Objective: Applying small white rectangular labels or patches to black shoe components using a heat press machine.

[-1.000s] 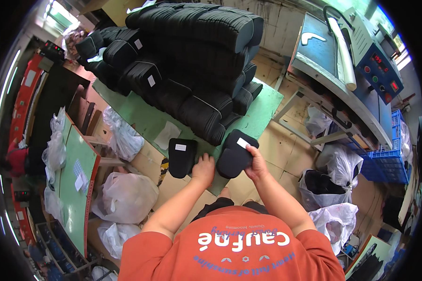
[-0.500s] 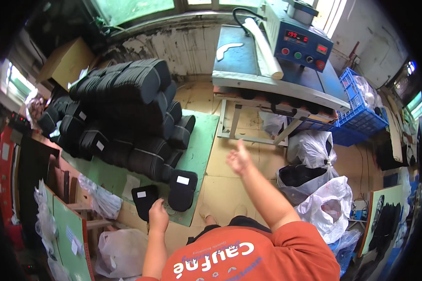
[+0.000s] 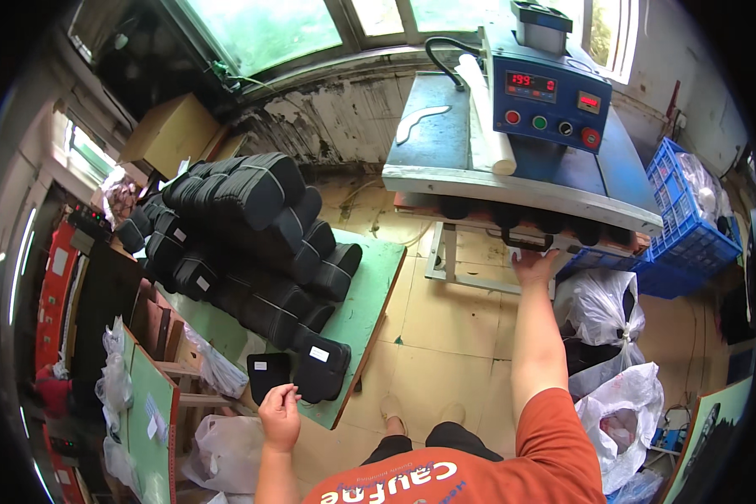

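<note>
My right hand [image 3: 532,267] reaches forward to the black handle [image 3: 525,243] on the front of the tray under the heat press [image 3: 512,189]. Its fingers are closed at the handle and partly hidden by it. My left hand [image 3: 279,417] is low at the left, thumb and fingers pinched together; whatever may be between them is too small to make out. Just beyond it, at the green board's near edge, lie a black pad with a white label [image 3: 322,370] and a smaller black labelled pad [image 3: 269,374]. Several bundled stacks of black pads [image 3: 244,227] are heaped behind.
The press's control box [image 3: 546,105] has a lit red display. A white roll [image 3: 487,126] and a white curved piece [image 3: 422,123] lie on the press top. Blue crates [image 3: 689,218] and plastic bags [image 3: 609,315] stand at the right. A green board [image 3: 370,294] carries the stacks.
My right hand has moved forward and right, from open air to the press tray's handle. My left hand stays beside the black pads. The view has shifted with my head.
</note>
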Action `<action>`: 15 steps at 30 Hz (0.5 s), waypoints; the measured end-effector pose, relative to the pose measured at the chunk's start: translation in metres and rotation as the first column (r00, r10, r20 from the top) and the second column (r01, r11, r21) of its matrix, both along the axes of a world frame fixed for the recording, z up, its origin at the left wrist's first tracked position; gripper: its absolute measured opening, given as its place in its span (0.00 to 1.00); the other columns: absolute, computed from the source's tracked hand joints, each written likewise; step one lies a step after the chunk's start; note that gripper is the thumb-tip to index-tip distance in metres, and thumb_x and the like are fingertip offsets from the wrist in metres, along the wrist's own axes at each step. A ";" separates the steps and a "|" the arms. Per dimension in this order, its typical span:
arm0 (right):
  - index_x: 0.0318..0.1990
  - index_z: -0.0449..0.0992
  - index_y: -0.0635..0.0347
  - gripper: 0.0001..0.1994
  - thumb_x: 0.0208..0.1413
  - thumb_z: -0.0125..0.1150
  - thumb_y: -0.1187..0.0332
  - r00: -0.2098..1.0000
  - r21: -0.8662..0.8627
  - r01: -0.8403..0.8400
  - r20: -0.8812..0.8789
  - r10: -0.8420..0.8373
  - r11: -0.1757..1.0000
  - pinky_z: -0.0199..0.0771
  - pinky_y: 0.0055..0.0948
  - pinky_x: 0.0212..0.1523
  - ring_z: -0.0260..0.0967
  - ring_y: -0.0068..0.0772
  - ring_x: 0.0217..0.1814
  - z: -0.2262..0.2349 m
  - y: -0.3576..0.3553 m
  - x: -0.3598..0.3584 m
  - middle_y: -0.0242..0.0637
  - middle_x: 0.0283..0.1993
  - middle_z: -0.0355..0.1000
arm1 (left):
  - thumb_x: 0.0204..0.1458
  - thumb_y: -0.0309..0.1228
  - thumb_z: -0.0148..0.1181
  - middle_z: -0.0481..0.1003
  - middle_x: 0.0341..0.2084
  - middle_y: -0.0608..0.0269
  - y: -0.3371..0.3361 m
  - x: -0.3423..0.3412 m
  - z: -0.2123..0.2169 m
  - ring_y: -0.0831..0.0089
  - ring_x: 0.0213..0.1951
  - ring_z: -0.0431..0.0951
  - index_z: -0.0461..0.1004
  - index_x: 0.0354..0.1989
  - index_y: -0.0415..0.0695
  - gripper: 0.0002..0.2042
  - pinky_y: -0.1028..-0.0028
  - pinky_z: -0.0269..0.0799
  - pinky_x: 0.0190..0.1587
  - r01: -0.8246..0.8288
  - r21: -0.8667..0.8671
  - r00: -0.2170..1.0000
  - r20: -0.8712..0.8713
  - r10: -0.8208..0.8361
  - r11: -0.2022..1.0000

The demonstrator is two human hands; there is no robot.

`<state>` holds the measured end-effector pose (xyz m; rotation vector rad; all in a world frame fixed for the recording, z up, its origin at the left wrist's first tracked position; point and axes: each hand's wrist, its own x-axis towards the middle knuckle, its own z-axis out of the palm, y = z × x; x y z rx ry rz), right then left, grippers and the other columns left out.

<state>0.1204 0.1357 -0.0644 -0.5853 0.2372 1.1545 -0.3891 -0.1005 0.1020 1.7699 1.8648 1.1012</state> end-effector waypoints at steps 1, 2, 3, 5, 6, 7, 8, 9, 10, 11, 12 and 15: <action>0.52 0.61 0.49 0.35 0.49 0.33 0.30 1.000 -0.002 0.002 -0.003 -0.002 1.000 0.41 0.46 0.58 0.52 0.30 0.63 -0.002 -0.005 -0.004 0.32 0.58 0.60 | 0.52 0.17 0.49 0.74 0.29 0.58 0.003 0.013 0.003 0.75 0.28 0.76 0.72 0.35 0.34 0.05 0.77 0.75 0.32 0.047 0.022 0.999 0.026 -0.047 0.999; 0.50 0.62 0.48 0.33 0.51 0.33 0.32 1.000 -0.027 -0.007 -0.024 0.007 1.000 0.41 0.46 0.58 0.53 0.30 0.62 -0.005 -0.012 -0.010 0.32 0.56 0.61 | 0.51 0.16 0.49 0.74 0.30 0.58 0.008 0.024 0.004 0.74 0.28 0.76 0.72 0.34 0.34 0.06 0.77 0.76 0.31 0.101 0.040 0.994 0.027 -0.103 0.994; 0.49 0.62 0.48 0.31 0.53 0.33 0.33 0.999 -0.049 -0.018 -0.043 0.016 0.999 0.41 0.45 0.58 0.54 0.30 0.61 -0.005 -0.021 -0.016 0.31 0.54 0.62 | 0.51 0.16 0.50 0.74 0.29 0.57 0.015 0.038 0.004 0.74 0.29 0.76 0.72 0.33 0.33 0.05 0.77 0.76 0.32 0.133 0.041 0.990 0.041 -0.135 0.990; 0.48 0.62 0.48 0.30 0.53 0.34 0.34 0.999 -0.044 -0.047 -0.025 0.046 0.998 0.41 0.44 0.58 0.54 0.29 0.61 -0.005 -0.048 -0.027 0.31 0.54 0.62 | 0.48 0.15 0.53 0.75 0.26 0.55 0.031 0.069 0.003 0.70 0.25 0.77 0.72 0.33 0.35 0.05 0.76 0.74 0.29 0.248 0.061 0.967 0.038 -0.251 0.967; 0.47 0.62 0.49 0.30 0.53 0.35 0.34 0.997 -0.039 -0.073 -0.006 0.073 0.997 0.42 0.43 0.58 0.54 0.29 0.61 -0.005 -0.066 -0.031 0.31 0.54 0.62 | 0.47 0.16 0.54 0.75 0.25 0.54 0.039 0.083 0.005 0.67 0.26 0.77 0.72 0.32 0.35 0.05 0.75 0.73 0.29 0.331 0.072 0.943 -0.006 -0.332 0.941; 0.50 0.60 0.50 0.31 0.53 0.37 0.34 0.997 0.013 -0.072 -0.015 0.073 0.997 0.42 0.42 0.58 0.53 0.31 0.62 -0.011 -0.085 -0.033 0.32 0.55 0.61 | 0.46 0.16 0.54 0.74 0.25 0.53 0.049 0.097 0.006 0.65 0.26 0.77 0.72 0.32 0.35 0.05 0.74 0.73 0.29 0.415 0.080 0.910 -0.050 -0.412 0.906; 0.53 0.58 0.50 0.32 0.52 0.38 0.35 0.997 0.062 -0.069 -0.024 0.070 0.996 0.43 0.42 0.58 0.52 0.32 0.63 -0.019 -0.105 -0.036 0.33 0.56 0.60 | 0.45 0.16 0.55 0.74 0.25 0.52 0.058 0.113 0.010 0.60 0.28 0.76 0.72 0.31 0.36 0.05 0.72 0.72 0.30 0.480 0.114 0.877 -0.067 -0.475 0.870; 0.56 0.55 0.51 0.34 0.52 0.39 0.35 0.990 0.003 -0.127 -0.064 0.127 0.992 0.44 0.42 0.58 0.51 0.35 0.64 -0.010 -0.124 -0.048 0.35 0.57 0.58 | 0.46 0.18 0.56 0.74 0.25 0.52 0.063 0.118 0.007 0.58 0.28 0.76 0.72 0.31 0.36 0.04 0.72 0.72 0.31 0.496 0.078 0.868 -0.046 -0.494 0.865; 0.59 0.52 0.52 0.36 0.52 0.40 0.35 0.979 -0.056 -0.180 -0.102 0.174 0.982 0.46 0.42 0.58 0.50 0.38 0.64 0.005 -0.145 -0.060 0.37 0.59 0.56 | 0.46 0.18 0.56 0.74 0.26 0.52 0.070 0.126 0.006 0.58 0.28 0.76 0.72 0.31 0.36 0.04 0.71 0.72 0.31 0.523 0.074 0.852 -0.062 -0.520 0.849; 0.62 0.47 0.50 0.38 0.52 0.40 0.34 0.972 -0.067 -0.231 -0.059 0.228 0.971 0.45 0.43 0.59 0.48 0.41 0.65 0.003 -0.173 -0.063 0.39 0.61 0.53 | 0.47 0.19 0.56 0.74 0.26 0.52 0.080 0.139 0.006 0.57 0.28 0.75 0.72 0.31 0.36 0.03 0.71 0.71 0.31 0.567 0.070 0.824 -0.069 -0.563 0.821; 0.65 0.42 0.49 0.41 0.51 0.41 0.34 0.958 -0.080 -0.286 -0.021 0.285 0.955 0.44 0.45 0.60 0.46 0.44 0.67 0.000 -0.199 -0.069 0.42 0.63 0.50 | 0.47 0.19 0.56 0.74 0.26 0.52 0.088 0.150 0.006 0.57 0.28 0.75 0.72 0.31 0.36 0.03 0.71 0.71 0.31 0.585 0.067 0.811 -0.062 -0.581 0.809; 0.67 0.30 0.45 0.46 0.49 0.40 0.32 0.956 -0.134 -0.288 0.012 0.292 0.948 0.34 0.50 0.65 0.34 0.46 0.71 0.018 -0.253 -0.089 0.45 0.69 0.39 | 0.47 0.21 0.56 0.74 0.26 0.51 0.111 0.181 -0.001 0.56 0.29 0.75 0.72 0.31 0.36 0.03 0.70 0.71 0.31 0.684 0.028 0.728 -0.089 -0.679 0.729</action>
